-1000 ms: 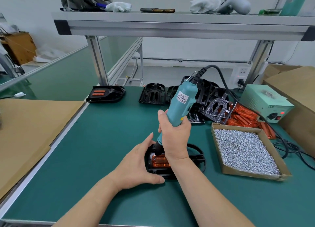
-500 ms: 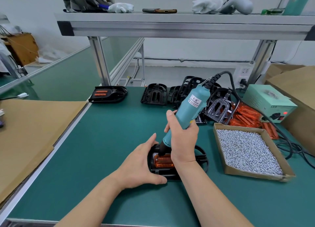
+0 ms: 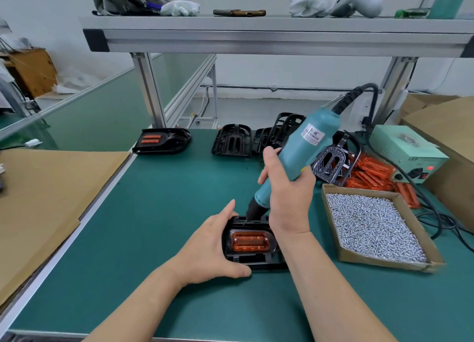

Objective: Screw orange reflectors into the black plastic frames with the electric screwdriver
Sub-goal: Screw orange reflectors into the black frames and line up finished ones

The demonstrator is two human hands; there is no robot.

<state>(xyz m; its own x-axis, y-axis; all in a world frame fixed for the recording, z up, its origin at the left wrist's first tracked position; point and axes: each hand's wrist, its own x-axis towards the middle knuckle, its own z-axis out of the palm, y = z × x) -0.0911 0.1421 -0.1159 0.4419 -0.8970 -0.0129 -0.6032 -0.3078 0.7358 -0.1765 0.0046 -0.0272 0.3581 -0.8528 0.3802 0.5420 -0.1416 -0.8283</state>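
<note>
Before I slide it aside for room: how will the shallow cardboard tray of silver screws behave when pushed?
Likely heavy for its size: small silver screws fill the brown cardboard tray. Its low thin walls may flex, spilling.

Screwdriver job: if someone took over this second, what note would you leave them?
Left hand holds the frame flat on the mat.
Right hand grips the screwdriver, tilted, with its tip down at the frame's far edge, beyond the reflector seated in it.
Done: one finished frame with two reflectors, far left.
Unclear: whether this reflector's screws are in.
Left to do: bare frames at the back, loose reflectors beside them, screw box on the right.
</note>
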